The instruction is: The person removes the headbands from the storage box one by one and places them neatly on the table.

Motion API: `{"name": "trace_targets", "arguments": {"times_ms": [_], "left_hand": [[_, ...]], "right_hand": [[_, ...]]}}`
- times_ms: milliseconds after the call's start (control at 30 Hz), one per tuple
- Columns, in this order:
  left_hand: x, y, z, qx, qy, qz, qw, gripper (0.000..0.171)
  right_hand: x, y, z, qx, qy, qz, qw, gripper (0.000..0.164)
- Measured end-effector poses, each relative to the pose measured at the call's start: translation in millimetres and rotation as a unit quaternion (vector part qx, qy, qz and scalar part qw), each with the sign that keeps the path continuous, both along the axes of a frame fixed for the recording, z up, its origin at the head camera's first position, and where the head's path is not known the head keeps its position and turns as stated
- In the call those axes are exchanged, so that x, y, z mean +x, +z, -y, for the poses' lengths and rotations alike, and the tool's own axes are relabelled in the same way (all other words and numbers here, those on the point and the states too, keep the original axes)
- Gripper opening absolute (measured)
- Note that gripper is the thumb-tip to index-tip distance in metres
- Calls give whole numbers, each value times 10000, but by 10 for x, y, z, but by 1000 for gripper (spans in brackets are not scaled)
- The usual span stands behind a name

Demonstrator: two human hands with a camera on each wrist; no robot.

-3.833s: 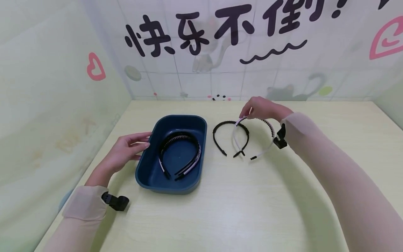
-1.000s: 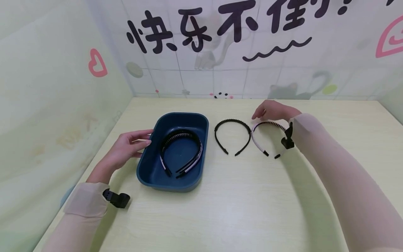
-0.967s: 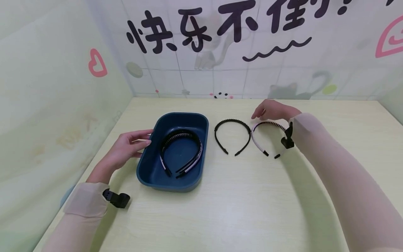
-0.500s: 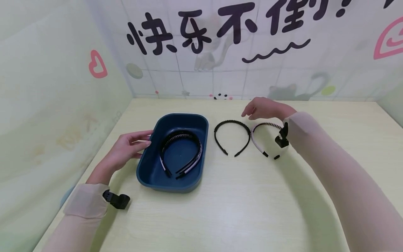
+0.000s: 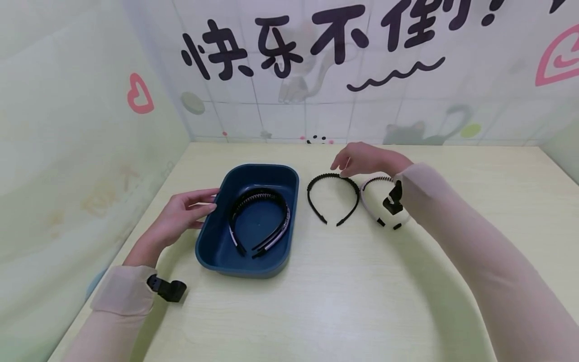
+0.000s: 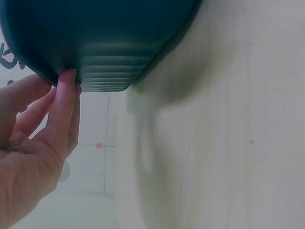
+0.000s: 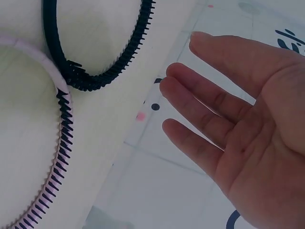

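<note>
Fairly straight fingers of the left hand [image 5: 183, 216] rest against the left wall of the blue bin [image 5: 253, 272], thumb at its rim — from my end I can't tell whether it hooks over the edge. On the floor of that bin I see a nested stack of headbands [image 5: 260, 195], black with lilac stretches, their dark tips pointing toward the person; they overlap too closely for me to count. To the bin's right, on the pale table [image 5: 334, 301], a black headband [image 5: 329, 176] lies flat. Loosely bent, with a gap between thumb and fingers, the right hand [image 5: 364, 160] hovers near that band's arch, its grip holding nothing. Just beside the black one I see a lilac headband [image 7: 64, 124] with dark comb teeth, the two touching or nearly so — a wrist camera [image 5: 392, 198] hides part of it in the head view.
</note>
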State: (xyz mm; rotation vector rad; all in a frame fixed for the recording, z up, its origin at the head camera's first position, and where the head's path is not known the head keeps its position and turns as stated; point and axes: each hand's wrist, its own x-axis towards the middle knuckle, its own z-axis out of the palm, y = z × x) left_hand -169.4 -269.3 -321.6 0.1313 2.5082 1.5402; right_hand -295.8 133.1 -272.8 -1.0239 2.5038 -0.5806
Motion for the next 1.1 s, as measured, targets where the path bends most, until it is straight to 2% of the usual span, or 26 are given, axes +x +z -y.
{"name": "trace_targets", "arguments": {"times_ms": [600,1100], "left_hand": [[-1,-7,-5,5,12,-23,10000,55],[-4,-15,-7,-11,16,-12,10000,55]], "right_hand": [[100,49,398,-90,599,-128,9981,29],[203,164,730,-12,753,-230,9969,30]]}}
